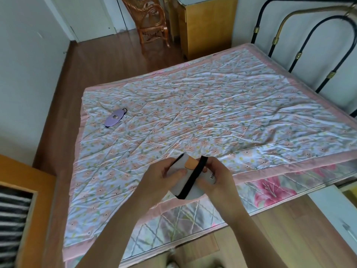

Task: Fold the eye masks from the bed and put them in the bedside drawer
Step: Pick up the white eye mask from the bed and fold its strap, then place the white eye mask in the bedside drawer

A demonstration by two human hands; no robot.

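Head view: both hands are over the near edge of the bed point(193, 105), working one white eye mask point(180, 167) with an orange patch and a black strap point(193, 176). Left hand point(160, 176) grips the mask's left end, thumb pressed on top, other fingers curled under and mostly hidden. Right hand point(218, 176) holds the right end, fingers wrapped around it and pressed together; fingertips hidden, so I can't tell exactly where they pinch. The strap runs diagonally across the mask between the two hands, top end just beside the right hand.

Step in hand, my read: folding the first mask, halves coming together, strap not tidied yet.

A second mask, the purple eye mask point(115, 118), lies flat on the floral bed cover near the far-left edge, well apart from the hands, untouched.

The drawer point(19, 209) looks like the wooden box at near left, open, with striped fabric inside; partly cut off, so not certain.

Next move calls for: close the fold, tuck or wrap the strap so it holds, then carry left to the drawer. Purple mask still to do.
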